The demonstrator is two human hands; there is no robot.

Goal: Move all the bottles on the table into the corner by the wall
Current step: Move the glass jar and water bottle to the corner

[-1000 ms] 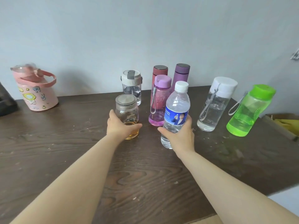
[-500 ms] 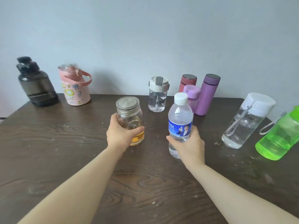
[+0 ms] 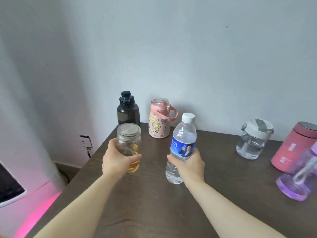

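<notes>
My left hand (image 3: 116, 160) grips a glass jar (image 3: 129, 140) with a metal lid and some amber liquid, held above the dark wooden table (image 3: 223, 194). My right hand (image 3: 190, 164) grips a clear water bottle (image 3: 182, 140) with a blue label and white cap, also lifted and tilted slightly. In the far left corner by the wall stand a dark smoky bottle (image 3: 127, 110) and a pink cartoon bottle (image 3: 158, 120). To the right are a clear bottle with a grey-white lid (image 3: 253, 140), a pink-red flask (image 3: 295, 148) and a purple bottle (image 3: 298, 182).
The table's left edge (image 3: 82, 170) runs diagonally beside my left arm, with floor and a pink glow below. A wall socket with a plug (image 3: 85, 141) sits low on the wall. A dark screen (image 3: 8, 184) shows at the far left.
The view has swung left toward the corner. Both hands have carried the jar and the water bottle leftward, closer to the dark and pink bottles. The green and white-capped bottles have left the view.
</notes>
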